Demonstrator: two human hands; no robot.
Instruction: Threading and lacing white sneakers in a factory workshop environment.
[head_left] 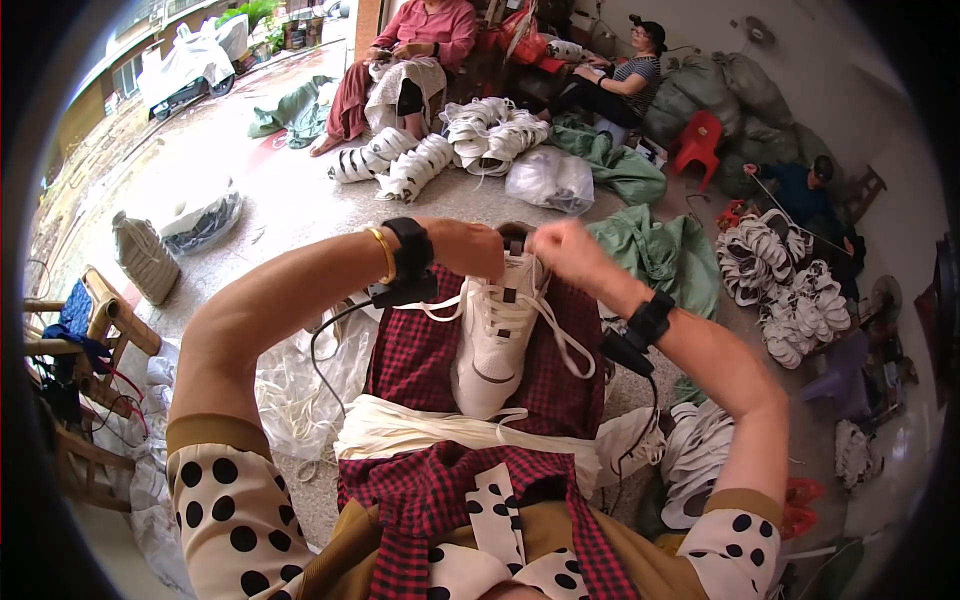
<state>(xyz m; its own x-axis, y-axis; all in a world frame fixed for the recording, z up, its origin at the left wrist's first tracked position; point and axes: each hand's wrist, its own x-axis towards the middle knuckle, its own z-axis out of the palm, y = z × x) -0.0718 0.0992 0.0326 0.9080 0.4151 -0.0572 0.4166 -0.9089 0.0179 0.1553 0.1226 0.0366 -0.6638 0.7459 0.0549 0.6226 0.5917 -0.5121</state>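
Note:
A white lace-up sneaker (492, 340) lies on my lap over a red-and-black checked apron (410, 350), its toe toward me. White shoelace (570, 345) runs through its eyelets and hangs in loose loops on both sides. My left hand (472, 250) is closed at the left of the shoe's tongue, near the top eyelets. Across from it, my right hand (570, 252) is closed in a fist at the collar, slightly blurred. What the fingertips pinch is hidden. A bundle of white laces (400, 430) lies across my lap below the toe.
Strings of white shoes (490, 135) lie ahead on the floor, with more shoe piles (800, 310) at right. Green cloth sacks (655, 250) spread nearby. A bamboo chair (95, 320) stands left. Three other people sit farther off, near a red plastic chair (698, 148).

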